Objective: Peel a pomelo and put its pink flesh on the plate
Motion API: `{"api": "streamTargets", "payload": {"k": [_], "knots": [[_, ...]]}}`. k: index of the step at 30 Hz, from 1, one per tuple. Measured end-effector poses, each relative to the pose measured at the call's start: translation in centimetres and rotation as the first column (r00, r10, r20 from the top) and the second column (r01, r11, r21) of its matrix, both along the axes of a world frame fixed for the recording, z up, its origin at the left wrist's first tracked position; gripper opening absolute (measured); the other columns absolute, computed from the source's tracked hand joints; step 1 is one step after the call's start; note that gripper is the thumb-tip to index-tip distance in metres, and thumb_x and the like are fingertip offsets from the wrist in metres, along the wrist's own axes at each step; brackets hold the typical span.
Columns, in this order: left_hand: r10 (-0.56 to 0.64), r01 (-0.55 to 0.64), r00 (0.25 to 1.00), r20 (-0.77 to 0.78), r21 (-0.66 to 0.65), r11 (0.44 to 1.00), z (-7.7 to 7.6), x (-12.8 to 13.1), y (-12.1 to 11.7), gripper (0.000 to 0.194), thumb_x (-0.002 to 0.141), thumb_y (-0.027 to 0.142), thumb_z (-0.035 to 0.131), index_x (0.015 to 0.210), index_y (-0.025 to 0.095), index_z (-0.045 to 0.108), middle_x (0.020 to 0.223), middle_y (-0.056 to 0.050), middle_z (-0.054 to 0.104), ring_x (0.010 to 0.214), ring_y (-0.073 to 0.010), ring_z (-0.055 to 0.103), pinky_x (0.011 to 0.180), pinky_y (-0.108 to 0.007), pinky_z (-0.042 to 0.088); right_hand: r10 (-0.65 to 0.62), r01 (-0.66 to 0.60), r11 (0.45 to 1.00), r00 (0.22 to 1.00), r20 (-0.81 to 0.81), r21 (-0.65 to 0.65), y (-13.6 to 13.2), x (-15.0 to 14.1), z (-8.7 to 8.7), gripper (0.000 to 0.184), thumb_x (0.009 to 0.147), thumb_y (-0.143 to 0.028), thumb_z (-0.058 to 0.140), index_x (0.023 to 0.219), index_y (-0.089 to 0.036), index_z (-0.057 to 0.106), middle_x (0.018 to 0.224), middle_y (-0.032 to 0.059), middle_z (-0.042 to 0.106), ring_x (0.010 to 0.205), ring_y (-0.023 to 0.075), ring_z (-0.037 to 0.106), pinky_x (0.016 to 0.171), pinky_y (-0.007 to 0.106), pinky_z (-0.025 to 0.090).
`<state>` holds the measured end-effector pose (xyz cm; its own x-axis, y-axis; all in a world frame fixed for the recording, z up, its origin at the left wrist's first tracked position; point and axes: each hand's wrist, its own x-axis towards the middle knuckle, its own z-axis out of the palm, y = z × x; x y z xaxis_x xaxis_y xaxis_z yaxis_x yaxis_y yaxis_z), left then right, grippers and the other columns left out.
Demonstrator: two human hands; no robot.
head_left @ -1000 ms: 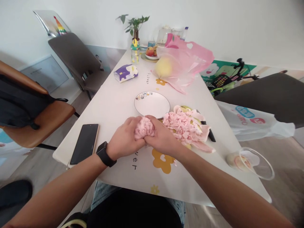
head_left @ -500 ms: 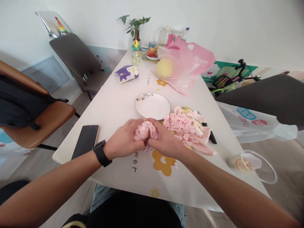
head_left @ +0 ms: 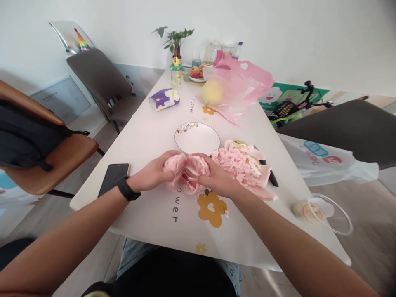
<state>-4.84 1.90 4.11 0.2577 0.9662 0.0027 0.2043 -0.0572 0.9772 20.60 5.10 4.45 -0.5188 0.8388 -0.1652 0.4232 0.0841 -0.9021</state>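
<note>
Both my hands grip a peeled pink pomelo just above the white table, and it is split apart down the middle. My left hand, with a black watch on the wrist, holds the left half. My right hand holds the right half. A heap of pink peel and pith lies right beside my right hand. An empty white plate sits just behind the fruit.
A black phone lies near the table's left edge. A black knife handle pokes out from under the peel. Farther back are a tissue pack, a pink bag and a fruit dish. Chairs flank the table; a glass bowl sits front right.
The pomelo was a closed ball between my hands; my hands have pulled outward and it has opened into two halves. My left hand moved left.
</note>
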Motion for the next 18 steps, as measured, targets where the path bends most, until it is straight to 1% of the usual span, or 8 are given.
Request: {"api": "streamTargets", "payload": {"k": [2, 4, 5, 7, 10, 12, 14, 18], "knots": [[0.013, -0.011, 0.999, 0.034, -0.047, 0.999, -0.1, -0.3, 0.0, 0.065, 0.066, 0.019, 0.073, 0.130, 0.027, 0.066, 0.135, -0.008, 0.069, 0.119, -0.0345, 0.065, 0.103, -0.046, 0.051, -0.027, 0.027, 1.000, 1.000, 0.004, -0.016, -0.1, 0.2, -0.1, 0.068, 0.076, -0.019, 0.063, 0.142, -0.036, 0.055, 0.125, 0.0034, 0.072, 0.106, 0.0274, 0.071, 0.083, 0.041, 0.059], [0.032, -0.025, 0.997, 0.073, -0.088, 0.996, -0.2, -0.3, 0.0, 0.068, 0.065, 0.018, 0.073, 0.132, 0.027, 0.065, 0.136, -0.008, 0.068, 0.119, -0.0348, 0.065, 0.101, -0.046, 0.053, -0.063, 0.061, 0.996, 0.998, -0.031, -0.061, -0.3, 0.4, -0.3, 0.069, 0.076, -0.020, 0.062, 0.142, -0.036, 0.055, 0.124, 0.0037, 0.073, 0.105, 0.0273, 0.072, 0.081, 0.040, 0.060], [0.037, -0.025, 0.993, 0.111, -0.109, 0.994, -0.2, -0.3, 0.0, 0.068, 0.066, 0.019, 0.072, 0.133, 0.027, 0.064, 0.136, -0.009, 0.068, 0.120, -0.0350, 0.065, 0.100, -0.046, 0.053, -0.087, 0.081, 0.993, 0.994, -0.068, -0.088, -0.4, 0.6, -0.3, 0.069, 0.075, -0.020, 0.061, 0.143, -0.035, 0.055, 0.124, 0.0041, 0.073, 0.105, 0.0273, 0.072, 0.081, 0.040, 0.061], [0.028, 0.008, 0.972, 0.234, -0.149, 0.989, -0.3, -0.3, -0.2, 0.063, 0.070, 0.022, 0.069, 0.133, 0.025, 0.064, 0.134, -0.010, 0.069, 0.119, -0.0351, 0.066, 0.098, -0.047, 0.055, -0.131, 0.107, 0.984, 0.977, -0.171, -0.144, -0.7, 1.3, -0.3, 0.070, 0.075, -0.024, 0.059, 0.144, -0.031, 0.053, 0.127, 0.0064, 0.073, 0.109, 0.0285, 0.072, 0.084, 0.042, 0.061], [-0.005, 0.100, 0.891, 0.454, -0.185, 0.978, -0.4, -0.4, -0.4, 0.053, 0.072, 0.028, 0.066, 0.125, 0.021, 0.069, 0.129, -0.014, 0.072, 0.119, -0.0372, 0.069, 0.100, -0.050, 0.054, -0.130, 0.066, 0.978, 0.935, -0.331, -0.198, -1.3, 2.6, 0.1, 0.068, 0.074, -0.029, 0.056, 0.142, -0.024, 0.053, 0.132, 0.0115, 0.072, 0.117, 0.0320, 0.071, 0.095, 0.049, 0.059], [-0.006, 0.135, 0.843, 0.538, -0.202, 0.970, -0.4, -0.4, -0.6, 0.052, 0.070, 0.031, 0.067, 0.120, 0.018, 0.072, 0.125, -0.015, 0.074, 0.122, -0.0401, 0.068, 0.104, -0.053, 0.052, -0.118, 0.026, 0.973, 0.909, -0.400, -0.229, -1.6, 3.5, 0.4, 0.064, 0.074, -0.030, 0.055, 0.138, -0.023, 0.056, 0.133, 0.0130, 0.072, 0.119, 0.0337, 0.070, 0.100, 0.053, 0.056], [0.030, 0.134, 0.807, 0.590, -0.232, 0.963, -0.3, 0.0, -0.8, 0.055, 0.067, 0.032, 0.066, 0.120, 0.016, 0.073, 0.122, -0.017, 0.076, 0.125, -0.0425, 0.066, 0.107, -0.057, 0.051, -0.146, 0.017, 0.961, 0.879, -0.454, -0.275, -2.0, 4.2, 0.5, 0.062, 0.075, -0.030, 0.053, 0.136, -0.023, 0.058, 0.133, 0.0130, 0.072, 0.120, 0.0347, 0.070, 0.102, 0.055, 0.055], [0.151, 0.103, 0.701, 0.697, -0.309, 0.946, -0.4, 1.6, -1.7, 0.065, 0.066, 0.036, 0.059, 0.125, 0.013, 0.070, 0.125, -0.020, 0.075, 0.131, -0.0449, 0.063, 0.108, -0.063, 0.048, -0.280, 0.064, 0.925, 0.780, -0.559, -0.373, -3.0, 4.1, 0.0, 0.060, 0.077, -0.032, 0.048, 0.135, -0.023, 0.060, 0.136, 0.0135, 0.071, 0.123, 0.0363, 0.068, 0.099, 0.057, 0.055]]}}
